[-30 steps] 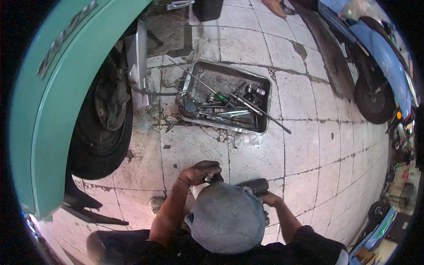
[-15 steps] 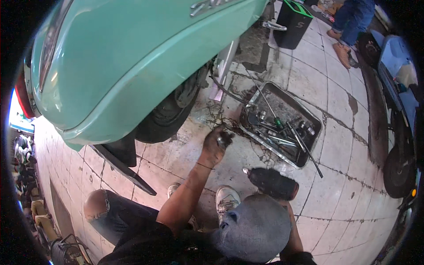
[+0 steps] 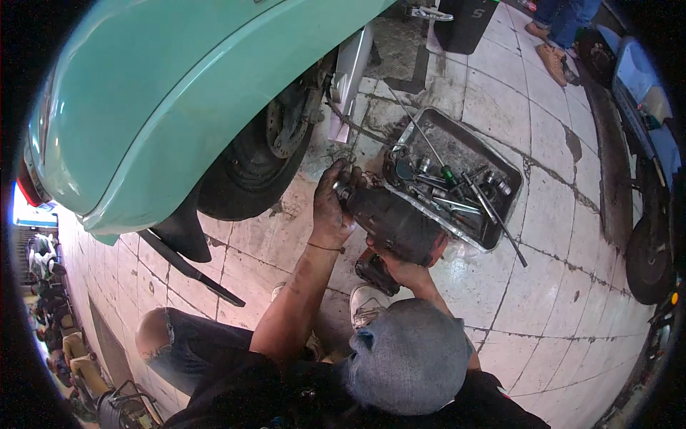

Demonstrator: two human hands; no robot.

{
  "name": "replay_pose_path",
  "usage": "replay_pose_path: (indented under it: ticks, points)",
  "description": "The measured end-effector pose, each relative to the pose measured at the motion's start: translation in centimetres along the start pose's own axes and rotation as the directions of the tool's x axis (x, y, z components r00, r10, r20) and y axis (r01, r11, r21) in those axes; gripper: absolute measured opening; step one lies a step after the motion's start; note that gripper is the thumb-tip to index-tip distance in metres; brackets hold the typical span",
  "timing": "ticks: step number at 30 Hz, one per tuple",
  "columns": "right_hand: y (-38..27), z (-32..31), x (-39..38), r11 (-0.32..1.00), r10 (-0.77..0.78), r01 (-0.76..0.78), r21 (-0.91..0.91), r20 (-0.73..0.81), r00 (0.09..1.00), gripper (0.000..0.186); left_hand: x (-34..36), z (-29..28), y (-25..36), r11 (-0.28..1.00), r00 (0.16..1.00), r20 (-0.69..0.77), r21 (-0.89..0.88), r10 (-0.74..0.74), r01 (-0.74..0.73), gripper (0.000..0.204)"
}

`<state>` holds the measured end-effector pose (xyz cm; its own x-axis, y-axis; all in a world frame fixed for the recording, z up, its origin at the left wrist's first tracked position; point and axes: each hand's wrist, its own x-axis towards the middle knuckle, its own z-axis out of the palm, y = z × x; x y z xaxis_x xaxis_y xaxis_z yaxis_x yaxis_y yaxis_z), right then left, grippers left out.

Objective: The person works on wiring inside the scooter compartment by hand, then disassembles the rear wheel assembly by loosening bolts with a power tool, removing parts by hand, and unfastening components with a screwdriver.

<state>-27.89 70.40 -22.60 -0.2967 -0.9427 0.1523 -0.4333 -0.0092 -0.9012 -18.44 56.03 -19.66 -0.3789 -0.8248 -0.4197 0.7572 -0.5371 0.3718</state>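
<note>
My right hand [image 3: 399, 264] grips the handle of a dark cordless impact wrench [image 3: 400, 223] with a red rear end. Its nose points left and slightly up, toward my left hand. Curled fingers of my dirt-stained left hand [image 3: 331, 211] close on a small dark metal part [image 3: 344, 171], which they partly hide. The wrench's shiny metal tip [image 3: 342, 190] meets the left hand beside that part; whether the two are joined I cannot tell. Just beyond the wrench, a metal tray [image 3: 525, 187] contains sockets, a green-handled screwdriver [image 3: 448, 174] and other tools.
A mint-green scooter body [image 3: 164, 107] looms on the left, its wheel [image 3: 246, 179] by my left hand. A long bar [image 3: 504, 232] sticks out over the tray's edge. Farther off stand a dark bin [image 3: 464, 25], a person's boots [image 3: 552, 63] and a blue vehicle [image 3: 639, 79] at right.
My right hand has brought the impact wrench up and left until its tip reaches my left hand. The left hand has moved slightly up and left with the metal part. The view has shifted.
</note>
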Motion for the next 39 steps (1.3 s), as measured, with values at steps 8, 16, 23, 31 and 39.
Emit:
replay_pose_path:
  ticks: [8,16,23,31,39]
  points:
    - [0.1,1.5,0.6,0.755,0.461,-0.487,0.439,0.171,0.87,0.022,2.5,-1.9,-1.3,0.998,0.998,0.04,0.06,-0.037,0.035,0.016]
    - [2.4,0.7,3.6,0.549,0.478,-0.518,0.656,0.262,0.838,0.015,4.9,-0.7,-1.9,0.991,0.97,0.204,0.042,-0.133,0.127,0.033]
    - [1.8,0.3,11.9,0.325,0.453,-0.554,0.767,0.388,0.803,0.013,7.3,1.8,0.8,0.951,0.998,0.055,0.309,-0.023,0.005,0.039]
    - [0.0,-0.8,15.1,0.499,0.463,-0.585,0.64,0.374,0.804,0.016,6.8,3.0,3.0,0.961,0.991,0.012,0.244,0.132,-0.131,0.038]
    - [2.4,0.6,14.0,0.564,0.433,-0.51,0.649,0.293,0.852,0.024,6.6,2.7,2.4,0.955,0.984,-0.019,0.245,0.178,-0.168,0.034]
